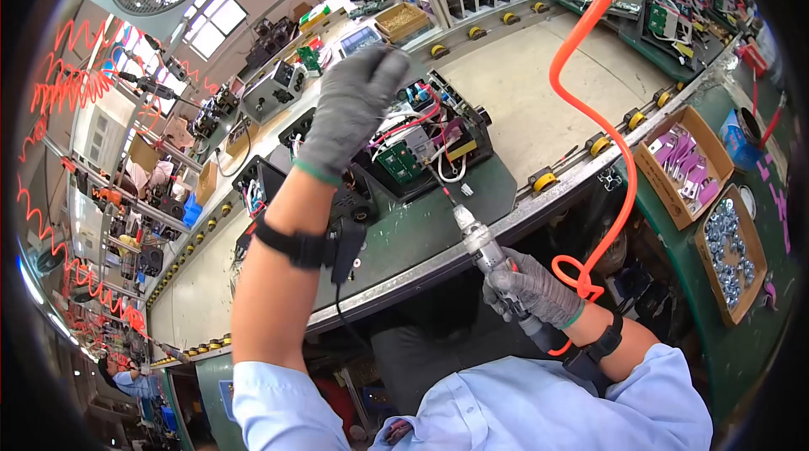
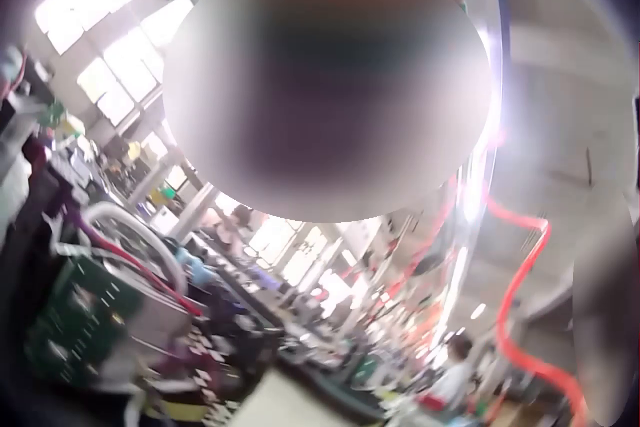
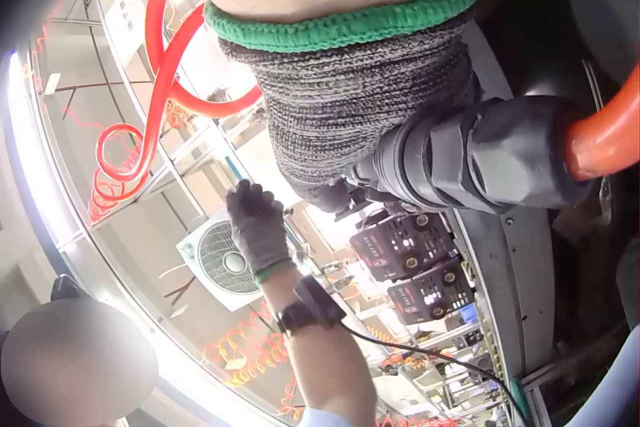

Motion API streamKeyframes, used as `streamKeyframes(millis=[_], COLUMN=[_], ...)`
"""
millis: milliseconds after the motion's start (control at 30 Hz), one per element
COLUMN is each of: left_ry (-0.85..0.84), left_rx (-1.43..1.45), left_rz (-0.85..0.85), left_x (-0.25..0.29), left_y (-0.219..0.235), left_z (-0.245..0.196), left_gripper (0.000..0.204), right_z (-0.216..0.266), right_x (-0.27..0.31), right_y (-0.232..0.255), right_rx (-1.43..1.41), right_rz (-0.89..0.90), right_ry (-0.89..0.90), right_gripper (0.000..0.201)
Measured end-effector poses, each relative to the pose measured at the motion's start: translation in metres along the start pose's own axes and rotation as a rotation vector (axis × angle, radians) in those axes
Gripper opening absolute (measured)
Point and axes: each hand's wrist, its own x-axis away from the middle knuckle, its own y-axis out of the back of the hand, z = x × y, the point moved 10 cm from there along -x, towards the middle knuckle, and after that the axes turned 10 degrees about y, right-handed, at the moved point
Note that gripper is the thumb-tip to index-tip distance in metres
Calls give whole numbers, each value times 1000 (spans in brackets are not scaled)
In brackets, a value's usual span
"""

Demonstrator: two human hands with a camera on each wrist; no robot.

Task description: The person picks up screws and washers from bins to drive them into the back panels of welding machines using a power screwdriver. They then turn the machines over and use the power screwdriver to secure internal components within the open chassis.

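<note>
My left hand (image 1: pixel 354 105), in a grey knit glove, is raised above the opened black device (image 1: pixel 430 135); its fingers look curled, and nothing shows in them. The right wrist view shows the same left hand (image 3: pixel 258 232) with bent fingers. My right hand (image 1: pixel 535 289) grips an air screwdriver (image 1: pixel 482 242), whose tip points at the device. A green circuit board (image 1: pixel 398 162) and red and white wires show on the device. The left wrist view has the board (image 2: pixel 85 322) at lower left. In the right wrist view, my right hand's glove (image 3: pixel 350 112) hides its fingers beside the tool's hose end (image 3: pixel 500 152).
An orange air hose (image 1: pixel 619 147) loops down on the right. Boxes of purple parts (image 1: pixel 687 166) and metal hardware (image 1: pixel 731 253) stand on the green bench at right. Roller rails (image 1: pixel 543 179) border the line. More black devices (image 1: pixel 278 84) stand at left.
</note>
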Motion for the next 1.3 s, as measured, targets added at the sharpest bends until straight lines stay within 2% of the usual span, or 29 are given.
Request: streamKeyframes(millis=[67,133,200,233,300,467,700,967,1133,1300], left_ry=[68,26,32,30,24,14,133,242,217,249], left_rx=[-229,-475,-640,-642,-868,-914,-1070,-1012,-950,-895], left_rz=[196,255,297,300,323,287,290,324,299,367], left_x=[-15,-21,-9,-11,-11,-18,-24,-31,-31,-33], left_y=[-26,-38,-45,-52,-69,-88,-99,-95,-89,-88], left_z=[10,16,2,6,20,29,30,49,47,53], left_gripper=[52,88,92,92,94,98,106,111,108,107], right_z=[0,-2,-4,-9,-12,-7,-18,-13,-4,-8], right_x=[-4,-8,-11,-13,-15,-17,-18,-19,-19,-21], right_y=[-2,0,-1,0,0,-2,2,0,-3,-7], right_rx=[40,16,-30,-59,-67,-91,-134,-112,-116,-149], right_rz=[10,9,3,0,4,14,-9,11,-2,-13], right_ry=[-9,11,-9,-10,-8,21,-16,-8,81,42], right_gripper=[62,58,56,53,53,53,54,54,56,56])
